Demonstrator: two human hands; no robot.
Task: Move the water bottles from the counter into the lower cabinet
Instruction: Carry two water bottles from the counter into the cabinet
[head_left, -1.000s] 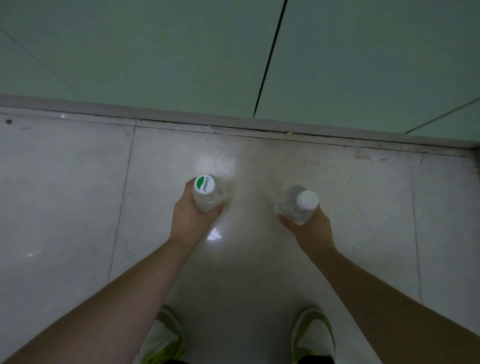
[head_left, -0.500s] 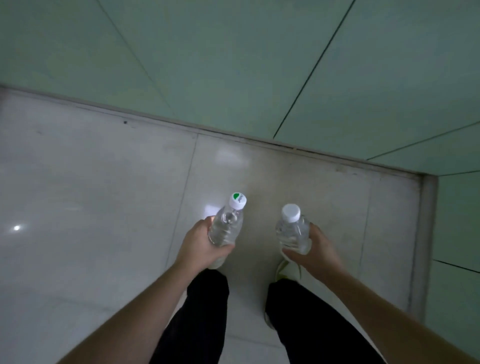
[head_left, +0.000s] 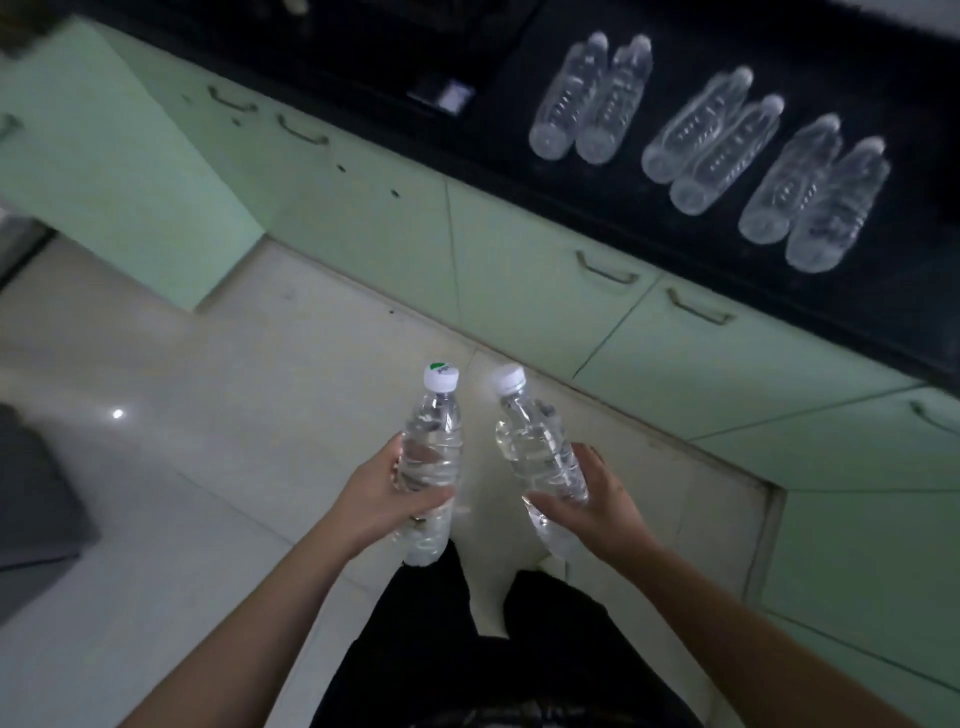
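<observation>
My left hand (head_left: 382, 496) grips a clear water bottle (head_left: 432, 441) with a white and green cap. My right hand (head_left: 597, 499) holds a second clear water bottle (head_left: 535, 447) with a plain white cap. Both bottles are held upright in front of me, above the floor, caps tilted toward the cabinets. Several more water bottles (head_left: 711, 140) lie in pairs on the black counter (head_left: 519, 78) at the upper right. Below the counter runs a row of pale green lower cabinet doors (head_left: 524, 270) with metal handles, all closed.
The floor (head_left: 223, 395) is pale glossy tile. A green cabinet side panel (head_left: 104, 171) juts out at the upper left. A dark grey object (head_left: 36, 509) sits at the left edge. My dark trouser legs show at the bottom.
The view has swung up from the floor and cabinet base to take in the counter and cabinet doors. Both hands still hold their bottles, now raised higher and closer together.
</observation>
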